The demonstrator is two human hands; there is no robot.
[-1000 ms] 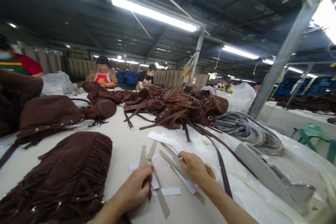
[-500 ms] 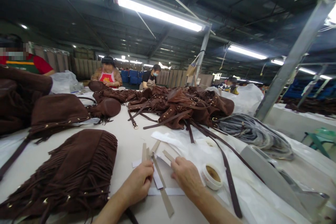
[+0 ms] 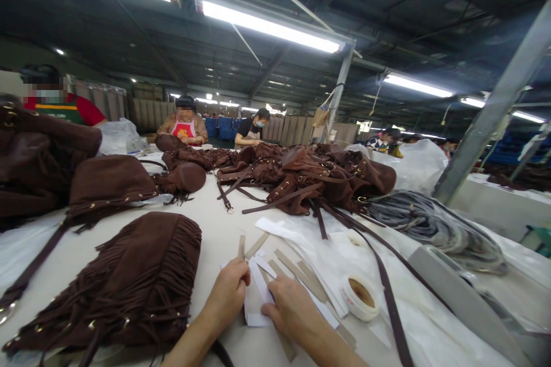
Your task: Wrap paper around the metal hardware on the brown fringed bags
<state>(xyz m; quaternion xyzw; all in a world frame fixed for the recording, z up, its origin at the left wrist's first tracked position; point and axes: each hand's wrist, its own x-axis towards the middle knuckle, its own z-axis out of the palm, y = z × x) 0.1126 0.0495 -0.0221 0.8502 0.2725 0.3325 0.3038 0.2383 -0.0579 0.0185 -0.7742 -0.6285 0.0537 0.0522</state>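
Note:
My left hand point(image 3: 230, 289) is closed, its fingers curled at the left edge of some narrow strips; what they pinch is hidden. A beige strip point(image 3: 241, 245) sticks up just beyond its knuckles. My right hand point(image 3: 289, 305) pinches a white paper strip point(image 3: 259, 289) lying between both hands, thumb near its lower end. More beige strips point(image 3: 293, 264) lie loose beyond and under my right hand. To the left rests a dark brown fringed bag point(image 3: 142, 264) with metal eyelets. A roll of tape point(image 3: 361, 292) sits right of my right hand.
Brown bags with straps point(image 3: 297, 172) are heaped across the far table. A tape dispenser point(image 3: 456, 298) and a bundle of grey cord-like lengths in plastic point(image 3: 430, 223) lie at right. White sheeting point(image 3: 318, 235) covers part of the table. Several people work beyond, near a metal post point(image 3: 495, 92).
My right hand has moved left and nearer, from a beige strip onto the white paper strip. Beige strips now lie loose where it was. The view has shifted slightly left.

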